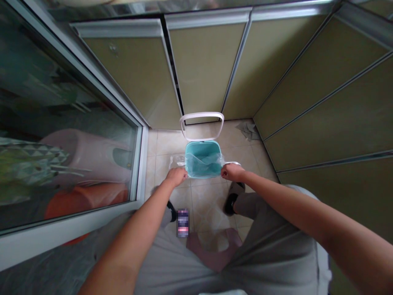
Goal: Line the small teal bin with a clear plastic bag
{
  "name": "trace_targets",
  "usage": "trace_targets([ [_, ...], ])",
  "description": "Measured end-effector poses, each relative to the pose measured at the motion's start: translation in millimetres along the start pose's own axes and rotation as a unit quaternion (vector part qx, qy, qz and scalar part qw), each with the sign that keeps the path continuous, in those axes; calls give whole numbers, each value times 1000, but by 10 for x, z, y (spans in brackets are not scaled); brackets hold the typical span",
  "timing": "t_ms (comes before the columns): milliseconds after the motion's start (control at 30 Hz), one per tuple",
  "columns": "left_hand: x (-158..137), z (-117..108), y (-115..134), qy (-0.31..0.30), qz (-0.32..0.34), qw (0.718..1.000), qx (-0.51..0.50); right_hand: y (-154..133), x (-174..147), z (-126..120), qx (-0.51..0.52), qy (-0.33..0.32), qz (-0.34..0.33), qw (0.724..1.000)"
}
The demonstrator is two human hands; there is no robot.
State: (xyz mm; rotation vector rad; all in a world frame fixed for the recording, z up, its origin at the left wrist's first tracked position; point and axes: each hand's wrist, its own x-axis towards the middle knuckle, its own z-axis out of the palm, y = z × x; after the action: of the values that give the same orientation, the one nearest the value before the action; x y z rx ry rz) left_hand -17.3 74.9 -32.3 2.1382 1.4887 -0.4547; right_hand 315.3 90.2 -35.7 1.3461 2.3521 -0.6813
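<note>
A teal trash bin (203,147) stands on the floor in front of me, its white rim frame (202,114) tipped up at the far side. A clear plastic bag (201,165) lies across the bin's opening and partly inside it. At the bin's near left corner, my left hand (177,176) is closed on the bag's edge, with loose film spreading out beyond it. My right hand (231,171) grips the bag at the near right corner, fingers closed. The film between the fingertips is mostly hidden.
Yellowish cabinet doors (202,61) rise ahead and to the right. A grey cloth (248,130) lies in the floor corner. On the left is a glass door (139,164), with a pink container (89,157) behind it. My slippered foot (231,200) is near the bin.
</note>
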Motion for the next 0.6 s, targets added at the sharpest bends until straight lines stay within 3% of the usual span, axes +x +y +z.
trace_targets([
  [133, 34, 157, -46, -38, -22, 999, -14, -14, 58, 218, 17, -30, 18, 999],
  [400, 194, 343, -180, 33, -74, 995, -58, 276, 298, 305, 122, 27, 116, 985],
  [500, 261, 390, -271, 26, -92, 984, -151, 422, 375, 307, 202, 76, 129, 968],
  [600, 292, 357, -323, 21, -112, 953, -282, 513, 443, 286, 315, 102, 158, 930],
])
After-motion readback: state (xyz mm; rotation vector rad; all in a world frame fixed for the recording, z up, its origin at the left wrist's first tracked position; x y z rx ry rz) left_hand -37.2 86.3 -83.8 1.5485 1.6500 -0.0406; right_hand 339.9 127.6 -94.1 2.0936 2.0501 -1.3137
